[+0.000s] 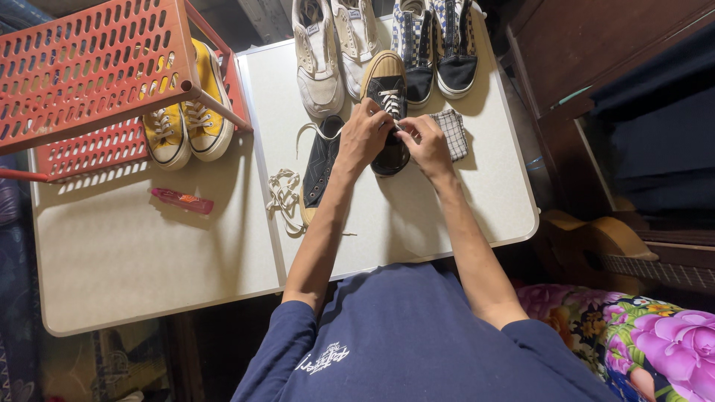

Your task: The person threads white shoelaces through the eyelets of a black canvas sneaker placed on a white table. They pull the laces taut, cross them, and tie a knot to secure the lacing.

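Upper left: yellow sneakers (pixel 186 119) sit on a red rack (pixel 89 67); a loose white lace (pixel 284 197) lies at centre left. At centre, left hand (pixel 363 135) and right hand (pixel 426 143), close together, pinch the lace of the black sneaker (pixel 387 112). Advice: keep both ends even and snug each crossing.

Bright overhead light fell on the white table (pixel 149 253), leaving the surroundings dim. Soft shadows lay beside the arms and shoes. Wide-angle distortion bent the edges; focus stayed sharp.
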